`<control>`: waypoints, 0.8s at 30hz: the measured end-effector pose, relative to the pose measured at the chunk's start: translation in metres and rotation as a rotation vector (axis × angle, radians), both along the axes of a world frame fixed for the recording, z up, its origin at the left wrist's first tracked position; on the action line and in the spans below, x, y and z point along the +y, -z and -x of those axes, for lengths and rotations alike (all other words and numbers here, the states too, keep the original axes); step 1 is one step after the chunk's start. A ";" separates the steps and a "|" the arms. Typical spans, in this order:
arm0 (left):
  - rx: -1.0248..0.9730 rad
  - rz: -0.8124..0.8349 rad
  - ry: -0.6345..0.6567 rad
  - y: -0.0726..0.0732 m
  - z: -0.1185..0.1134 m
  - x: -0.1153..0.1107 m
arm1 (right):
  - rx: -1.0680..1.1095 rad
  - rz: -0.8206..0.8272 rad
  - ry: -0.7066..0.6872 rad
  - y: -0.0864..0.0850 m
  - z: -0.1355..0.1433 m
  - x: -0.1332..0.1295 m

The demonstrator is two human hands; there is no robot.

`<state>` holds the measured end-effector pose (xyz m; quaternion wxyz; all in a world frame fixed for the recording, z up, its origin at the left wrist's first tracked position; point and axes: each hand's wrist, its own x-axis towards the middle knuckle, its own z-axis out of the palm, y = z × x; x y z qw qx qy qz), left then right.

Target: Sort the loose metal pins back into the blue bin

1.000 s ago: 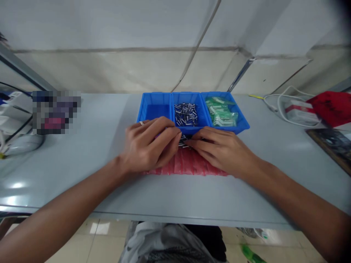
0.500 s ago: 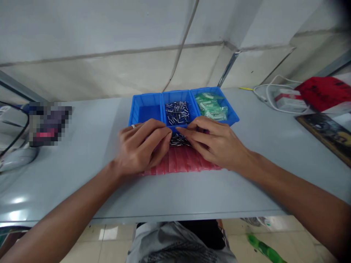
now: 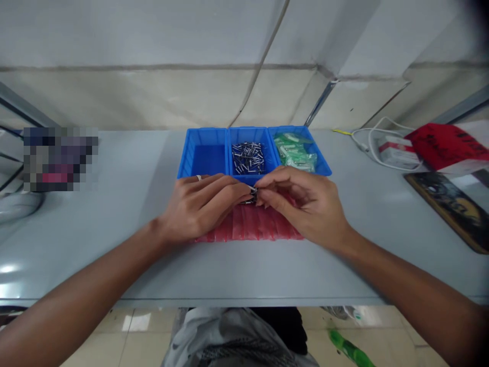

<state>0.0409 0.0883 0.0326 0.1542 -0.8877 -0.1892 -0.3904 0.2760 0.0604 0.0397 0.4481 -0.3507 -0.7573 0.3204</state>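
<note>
My left hand (image 3: 206,206), with a ring on one finger, bends over the red plastic pouches (image 3: 248,224), its fingers pressed together and thumb hidden. Opposite it, my right hand (image 3: 305,204) pinches thumb and fingers at several small metal rivets (image 3: 253,193). Both sets of fingertips nearly meet there, in front of the blue bins. More rivets (image 3: 248,158) lie heaped in the middle blue bin (image 3: 252,134). What my left fingertips grip is hidden.
The left blue bin (image 3: 208,137) shows a bare floor. Green-and-clear plastic packets (image 3: 294,150) fill the right bin (image 3: 324,165). Rightward lie a white cable (image 3: 372,148), a small box (image 3: 399,151), a red item (image 3: 445,145) and a dark flat board (image 3: 451,204). A wall stands behind.
My fingertips have come closer together over the rivets. My left hand has shifted right with its fingers flatter, and my right thumb has come into view. The head view has moved slightly.
</note>
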 end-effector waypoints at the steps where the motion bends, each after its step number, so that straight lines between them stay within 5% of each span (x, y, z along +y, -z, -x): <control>1: -0.020 -0.012 -0.014 0.000 0.000 0.000 | 0.006 0.005 -0.005 0.000 -0.001 0.000; 24: -0.146 0.013 -0.042 -0.003 0.000 0.000 | 0.297 -0.060 0.155 -0.008 0.005 -0.009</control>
